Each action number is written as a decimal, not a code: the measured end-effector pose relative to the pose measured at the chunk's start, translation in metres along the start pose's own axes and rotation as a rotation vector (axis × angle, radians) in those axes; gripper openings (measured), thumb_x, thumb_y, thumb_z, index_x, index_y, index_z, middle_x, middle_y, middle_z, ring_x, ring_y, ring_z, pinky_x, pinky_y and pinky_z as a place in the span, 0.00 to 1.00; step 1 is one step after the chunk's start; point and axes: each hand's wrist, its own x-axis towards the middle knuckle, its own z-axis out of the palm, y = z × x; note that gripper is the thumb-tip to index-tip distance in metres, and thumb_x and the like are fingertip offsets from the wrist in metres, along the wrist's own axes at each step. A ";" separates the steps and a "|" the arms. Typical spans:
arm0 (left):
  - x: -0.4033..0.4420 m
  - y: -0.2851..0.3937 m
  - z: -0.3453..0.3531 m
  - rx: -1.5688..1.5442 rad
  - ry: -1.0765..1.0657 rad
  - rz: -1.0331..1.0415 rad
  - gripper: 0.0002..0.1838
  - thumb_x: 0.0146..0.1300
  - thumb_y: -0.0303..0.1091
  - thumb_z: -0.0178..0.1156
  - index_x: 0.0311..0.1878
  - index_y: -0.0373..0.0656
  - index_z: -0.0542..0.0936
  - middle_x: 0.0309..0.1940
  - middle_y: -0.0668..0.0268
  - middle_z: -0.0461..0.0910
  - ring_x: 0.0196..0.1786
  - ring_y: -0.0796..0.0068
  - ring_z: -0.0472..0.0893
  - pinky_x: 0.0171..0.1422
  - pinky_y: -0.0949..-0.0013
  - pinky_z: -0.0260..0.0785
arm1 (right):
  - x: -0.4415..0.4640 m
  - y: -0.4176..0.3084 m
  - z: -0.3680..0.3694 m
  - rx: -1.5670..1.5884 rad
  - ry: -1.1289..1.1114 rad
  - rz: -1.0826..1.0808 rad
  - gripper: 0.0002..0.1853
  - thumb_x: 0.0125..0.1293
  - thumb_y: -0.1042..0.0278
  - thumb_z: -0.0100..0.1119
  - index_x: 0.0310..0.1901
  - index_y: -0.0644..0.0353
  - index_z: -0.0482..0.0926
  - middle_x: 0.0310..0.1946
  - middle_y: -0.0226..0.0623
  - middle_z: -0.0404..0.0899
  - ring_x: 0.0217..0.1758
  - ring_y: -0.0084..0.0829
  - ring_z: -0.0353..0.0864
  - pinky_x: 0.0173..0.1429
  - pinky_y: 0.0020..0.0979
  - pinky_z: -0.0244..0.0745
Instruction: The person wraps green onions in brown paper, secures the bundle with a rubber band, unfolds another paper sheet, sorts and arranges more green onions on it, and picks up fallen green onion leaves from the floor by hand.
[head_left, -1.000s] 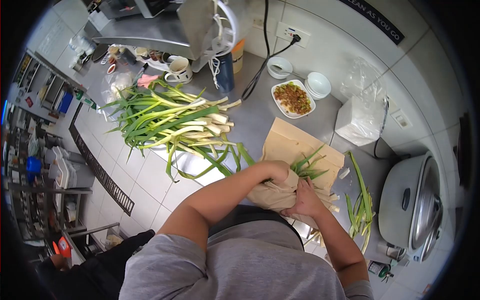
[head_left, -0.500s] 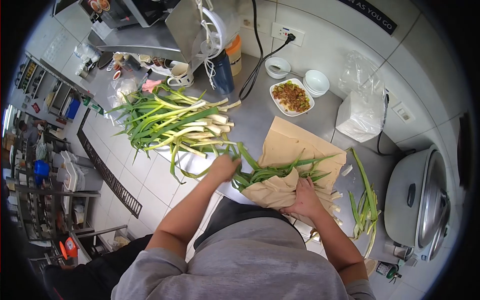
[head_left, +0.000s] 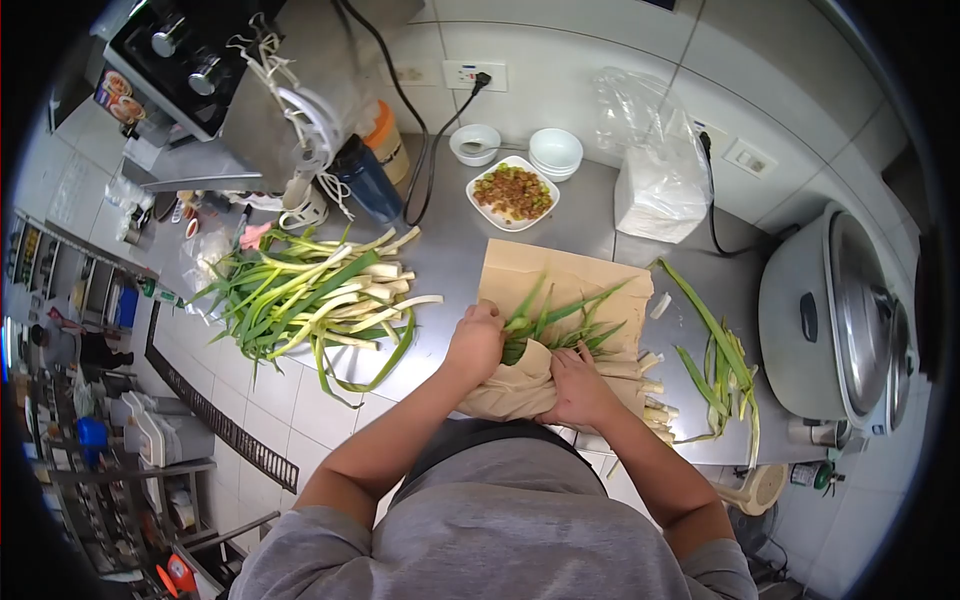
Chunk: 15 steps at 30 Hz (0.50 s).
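A sheet of brown paper [head_left: 510,390] is folded over a bundle of leeks [head_left: 520,340] at the counter's front edge. Their green leaves stick out above the fold, and white root ends show on the right. My left hand [head_left: 478,345] is closed at the paper's left end, its fingers curled on the green leaves; the fingertips are partly hidden. Over the folded edge lies my right hand [head_left: 583,390], gripping the paper against the bundle. Beyond my left hand, a loose pile of leeks [head_left: 330,290] rests on the counter.
Leek trimmings [head_left: 725,370] lie to the right, before a large lidded cooker [head_left: 810,310]. Along the wall are a dish of chopped food [head_left: 513,195], white bowls [head_left: 555,152], a plastic-wrapped white stack [head_left: 660,190] and a dark blue bottle [head_left: 367,180].
My left hand has moved right and up, bringing the leaves from the left end in over the paper. My right hand still holds the fold. The camera view has shifted.
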 end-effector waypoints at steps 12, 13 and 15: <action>0.077 0.028 0.024 0.558 -1.042 0.270 0.15 0.65 0.40 0.58 0.42 0.37 0.86 0.37 0.47 0.84 0.44 0.48 0.83 0.49 0.54 0.74 | -0.008 -0.004 0.000 0.011 0.197 -0.075 0.69 0.37 0.46 0.77 0.76 0.67 0.44 0.68 0.58 0.63 0.75 0.52 0.59 0.80 0.53 0.42; 0.080 0.031 0.028 0.547 -1.040 0.272 0.15 0.65 0.40 0.58 0.42 0.37 0.86 0.37 0.47 0.84 0.44 0.48 0.83 0.49 0.54 0.74 | -0.007 -0.004 0.001 0.004 0.188 -0.073 0.69 0.37 0.46 0.77 0.76 0.67 0.44 0.68 0.58 0.63 0.75 0.52 0.59 0.80 0.53 0.42; 0.087 0.030 0.034 0.646 -1.141 0.397 0.16 0.63 0.43 0.59 0.44 0.44 0.87 0.44 0.53 0.85 0.48 0.52 0.83 0.53 0.55 0.75 | -0.002 -0.002 0.004 -0.078 0.205 -0.053 0.69 0.34 0.46 0.78 0.75 0.67 0.47 0.71 0.59 0.59 0.77 0.51 0.56 0.79 0.54 0.42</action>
